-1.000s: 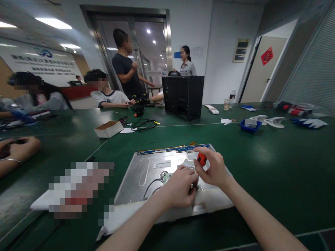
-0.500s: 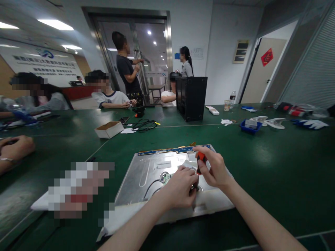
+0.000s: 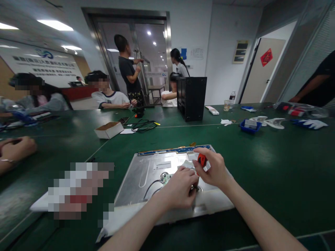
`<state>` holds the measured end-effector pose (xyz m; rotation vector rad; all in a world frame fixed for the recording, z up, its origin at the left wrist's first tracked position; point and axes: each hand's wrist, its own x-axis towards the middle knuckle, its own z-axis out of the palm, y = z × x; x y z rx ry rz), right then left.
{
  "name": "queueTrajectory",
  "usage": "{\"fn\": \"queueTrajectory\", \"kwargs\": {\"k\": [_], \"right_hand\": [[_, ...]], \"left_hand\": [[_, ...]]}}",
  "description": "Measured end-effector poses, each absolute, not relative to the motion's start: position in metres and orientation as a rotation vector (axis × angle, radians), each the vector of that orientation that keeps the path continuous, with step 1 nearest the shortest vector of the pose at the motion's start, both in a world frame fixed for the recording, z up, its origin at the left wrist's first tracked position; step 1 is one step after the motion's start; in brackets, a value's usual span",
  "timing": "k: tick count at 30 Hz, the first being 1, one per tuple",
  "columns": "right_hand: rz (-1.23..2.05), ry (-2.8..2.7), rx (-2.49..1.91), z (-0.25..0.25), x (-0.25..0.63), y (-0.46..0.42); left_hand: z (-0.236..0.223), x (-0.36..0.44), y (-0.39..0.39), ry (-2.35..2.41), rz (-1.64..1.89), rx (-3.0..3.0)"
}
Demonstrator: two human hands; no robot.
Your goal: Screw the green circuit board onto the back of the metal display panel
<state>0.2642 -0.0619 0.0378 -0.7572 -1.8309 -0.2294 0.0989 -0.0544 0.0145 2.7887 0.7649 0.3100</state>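
Head view: over the metal panel's (image 3: 132, 186) right part, the right hand (image 3: 214, 169) pinches a red screwdriver (image 3: 202, 159), its long way pointing down. The left hand (image 3: 179, 188) curls just beside, over the panel; I can't tell what it grips.

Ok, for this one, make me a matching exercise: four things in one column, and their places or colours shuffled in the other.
Things:
1. tool
2. panel
3. tray
4. case

Places and colours:
A. blue, with a grey item in it
B. held in the right hand
C. black, standing on the green table
D. silver, beneath the left hand

Right pairs: 1-B, 2-D, 3-A, 4-C.
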Motion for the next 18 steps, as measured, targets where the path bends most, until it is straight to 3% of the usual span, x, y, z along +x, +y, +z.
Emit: {"fn": "queueTrajectory", "kwargs": {"k": [18], "right_hand": [[-0.159, -1.866, -0.752, 0.0385, 0.2675, -0.0634]], "left_hand": [[0.0167, 0.0991, -0.0542, 0.755, 0.299, 2.772]]}}
